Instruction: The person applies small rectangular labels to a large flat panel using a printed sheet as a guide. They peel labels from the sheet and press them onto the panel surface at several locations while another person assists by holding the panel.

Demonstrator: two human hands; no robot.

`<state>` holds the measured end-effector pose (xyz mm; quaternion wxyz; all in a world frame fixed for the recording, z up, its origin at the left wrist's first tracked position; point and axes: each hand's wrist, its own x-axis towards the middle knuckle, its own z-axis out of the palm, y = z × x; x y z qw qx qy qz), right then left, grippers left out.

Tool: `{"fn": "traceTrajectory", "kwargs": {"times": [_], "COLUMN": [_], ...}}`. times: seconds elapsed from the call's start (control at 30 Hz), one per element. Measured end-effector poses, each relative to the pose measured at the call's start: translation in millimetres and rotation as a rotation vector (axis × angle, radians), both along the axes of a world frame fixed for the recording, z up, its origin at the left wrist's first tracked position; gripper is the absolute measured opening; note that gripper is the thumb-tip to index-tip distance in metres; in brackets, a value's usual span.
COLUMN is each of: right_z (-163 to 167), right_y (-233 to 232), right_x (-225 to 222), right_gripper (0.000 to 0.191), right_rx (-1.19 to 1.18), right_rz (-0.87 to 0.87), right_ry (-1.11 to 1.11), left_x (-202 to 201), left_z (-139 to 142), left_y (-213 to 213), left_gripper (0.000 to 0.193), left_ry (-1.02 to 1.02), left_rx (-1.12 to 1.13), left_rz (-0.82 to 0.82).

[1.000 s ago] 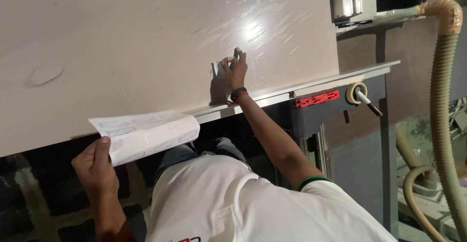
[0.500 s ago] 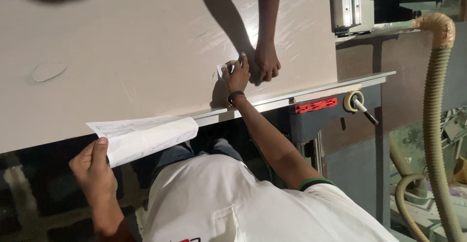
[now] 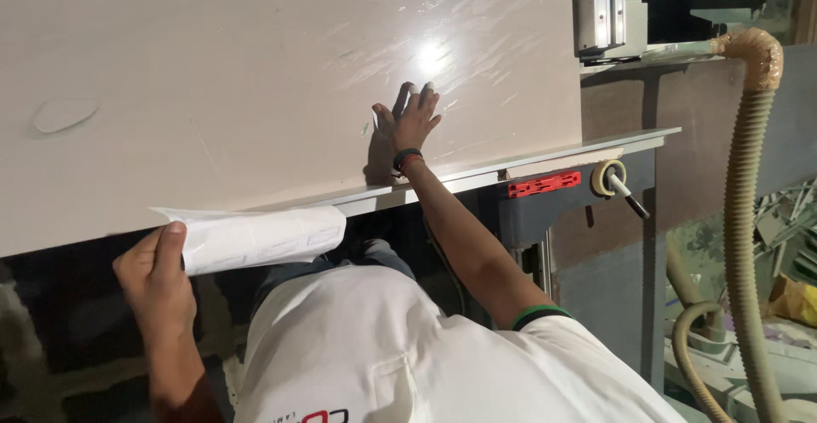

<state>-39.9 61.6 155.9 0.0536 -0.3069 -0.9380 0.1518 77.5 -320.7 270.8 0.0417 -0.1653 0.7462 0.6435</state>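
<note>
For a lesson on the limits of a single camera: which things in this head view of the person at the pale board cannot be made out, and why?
- Head view: anything under the right hand on the board is covered by palm and shadow.
- Head view: print on the sheet of paper in the left hand is too small and curled.
- Head view: the hose leaves the bottom edge.
- Head view: beneath the board, all is dark.
</note>
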Motion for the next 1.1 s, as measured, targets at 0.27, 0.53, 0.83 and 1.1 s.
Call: {"fn": "traceTrajectory", "kwargs": {"times": [0.27, 0.53, 0.83, 1.1], "right_z": [13.0, 12.4, 14.7, 15.1], "right_y": [14.0, 19.0, 35.1, 25.9], "right_x": [14.8, 32.0, 40.0, 6.5], "right_gripper": [0.125, 0.119, 0.097, 0.102], "right_rx": [0.022, 0.040, -0.045, -0.024], "right_rz": [0.253, 0.267, 0.201, 0.086], "right_ry": [-0.262, -0.312, -0.190, -0.227], "left_x": [-14.3, -18.3, -14.0, -14.6], "left_z": [0.2, 4.2, -7.9, -6.4], "left_y": [23.5, 22.7, 21.5, 20.5], "left_gripper": [0.023, 0.027, 0.032, 0.024], "left_ry": [0.022, 0.026, 0.049, 0.089], "left_rx": [0.068, 0.071, 0.081, 0.097], "left_rz": [-0.066, -0.064, -0.049, -0.068]}}
